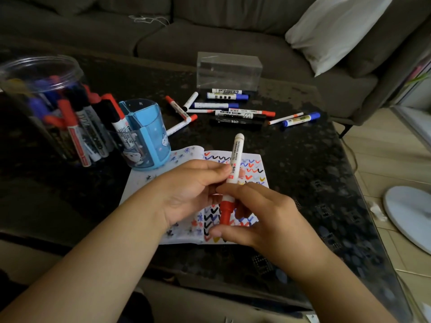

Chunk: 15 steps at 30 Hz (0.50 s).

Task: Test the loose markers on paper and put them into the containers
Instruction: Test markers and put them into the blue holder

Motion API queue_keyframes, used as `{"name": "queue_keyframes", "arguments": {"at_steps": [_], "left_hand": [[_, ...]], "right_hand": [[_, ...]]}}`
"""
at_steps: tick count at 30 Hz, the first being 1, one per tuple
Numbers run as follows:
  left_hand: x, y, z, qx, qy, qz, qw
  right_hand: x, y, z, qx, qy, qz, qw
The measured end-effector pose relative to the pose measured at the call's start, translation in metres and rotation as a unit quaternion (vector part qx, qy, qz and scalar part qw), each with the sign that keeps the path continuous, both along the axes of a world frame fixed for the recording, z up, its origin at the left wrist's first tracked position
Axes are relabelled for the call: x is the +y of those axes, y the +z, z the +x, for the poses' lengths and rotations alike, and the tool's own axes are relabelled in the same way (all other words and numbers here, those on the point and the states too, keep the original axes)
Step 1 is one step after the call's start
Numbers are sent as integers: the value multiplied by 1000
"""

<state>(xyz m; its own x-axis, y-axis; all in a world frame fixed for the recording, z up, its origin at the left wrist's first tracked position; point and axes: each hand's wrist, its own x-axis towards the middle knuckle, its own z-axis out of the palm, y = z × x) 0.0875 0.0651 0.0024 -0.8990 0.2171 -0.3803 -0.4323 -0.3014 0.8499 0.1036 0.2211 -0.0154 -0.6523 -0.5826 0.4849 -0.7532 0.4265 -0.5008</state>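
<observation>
I hold a white marker with a red cap nearly upright above the scribbled paper pad. My left hand grips the white barrel. My right hand pinches the red cap at the lower end, between thumb and fingers. Several loose markers in red, blue and black lie on the dark table further back. A clear round tub at the left holds several markers. Beside it stands a blue pen holder with markers in its clear front pocket.
A clear rectangular box stands behind the loose markers. The dark table's right edge runs diagonally, with a white fan base on the floor beyond. A grey sofa with a white cushion lies behind the table.
</observation>
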Motion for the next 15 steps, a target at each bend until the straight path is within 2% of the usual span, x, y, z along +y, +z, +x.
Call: {"name": "queue_keyframes", "arguments": {"at_steps": [7,15], "left_hand": [[1,-1,2,8,-8,2,1000],[-1,1,2,-4,-14,7,1000]], "right_hand": [[-2,-3,0,75,-18,2,997],[-3,-8,2,90,-19,5,996]]}}
